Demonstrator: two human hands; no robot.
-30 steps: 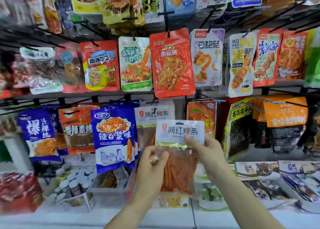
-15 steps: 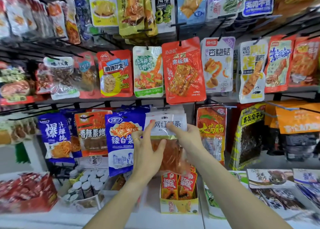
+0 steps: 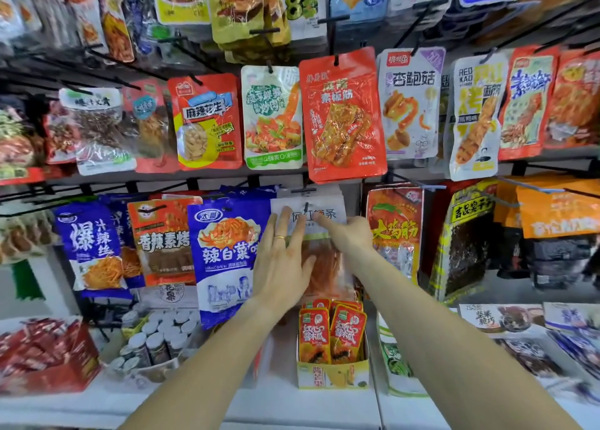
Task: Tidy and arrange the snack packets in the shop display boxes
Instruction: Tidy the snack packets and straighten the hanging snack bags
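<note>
Fingers of my left hand (image 3: 281, 264) lie straight and spread, flat against the front of the clear spicy-strip packet (image 3: 319, 244); a gold ring (image 3: 280, 237) sits on one of them. My right hand (image 3: 349, 236) reaches in from the right, forefinger extended onto the packet's white header, the other fingers loosely tucked; whether the thumb pinches the edge I cannot tell. Both hands press rather than clasp.

The packet hangs on a black peg hook (image 3: 305, 202) in the lower row, at the front of a stack of the same kind, its orange strips showing through the clear lower half between my hands.

Just left, touching my left hand's edge, hangs a blue cabbage-flavour packet (image 3: 227, 254); further left an orange packet (image 3: 164, 241) and another blue one (image 3: 86, 247). Just right of my right hand hangs an orange-red packet with yellow characters (image 3: 394, 231).

Above, in the upper row, a red packet (image 3: 341, 114) hangs directly over the peg.

Below, on the white shelf (image 3: 292, 407), a yellow display box (image 3: 332, 374) holds upright red papaya sachets (image 3: 331, 333). Small cans (image 3: 156, 338) stand in a tray to the left.
</note>
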